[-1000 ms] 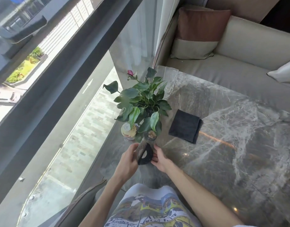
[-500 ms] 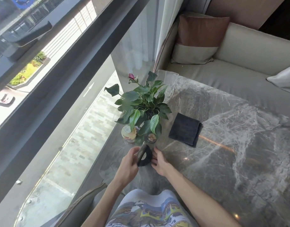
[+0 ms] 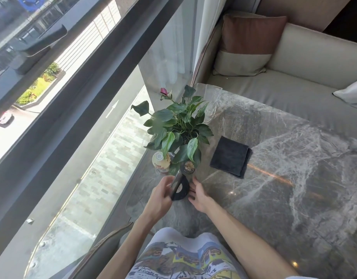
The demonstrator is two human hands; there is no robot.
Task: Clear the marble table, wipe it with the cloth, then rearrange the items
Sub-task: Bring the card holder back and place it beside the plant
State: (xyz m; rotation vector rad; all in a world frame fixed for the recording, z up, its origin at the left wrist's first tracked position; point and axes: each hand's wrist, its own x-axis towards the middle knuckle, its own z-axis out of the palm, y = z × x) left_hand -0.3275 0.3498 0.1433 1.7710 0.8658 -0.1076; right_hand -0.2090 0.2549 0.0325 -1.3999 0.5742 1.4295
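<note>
A grey marble table (image 3: 284, 178) fills the right of the view. Near its left edge, my left hand (image 3: 160, 195) grips a flat dark item (image 3: 176, 185), tilted up off a round black piece (image 3: 182, 191) lying on the marble. My right hand (image 3: 197, 193) rests beside that round piece with fingers spread, touching its right edge. Just beyond stand a leafy potted plant (image 3: 177, 129), a cream lidded bottle (image 3: 160, 161) and a small toothpick holder (image 3: 189, 167). A folded dark cloth (image 3: 231, 156) lies to the right of the plant.
A clear glass vase (image 3: 211, 103) stands at the table's far corner. A beige sofa (image 3: 294, 85) with a brown cushion (image 3: 248, 43) lies beyond the table. A tall window and sill (image 3: 93, 158) run along the left. A chair back (image 3: 105, 250) sits near my left arm.
The view has shifted slightly. My left hand has tipped the flat dark item further upright and drawn it to the left, away from my right hand.
</note>
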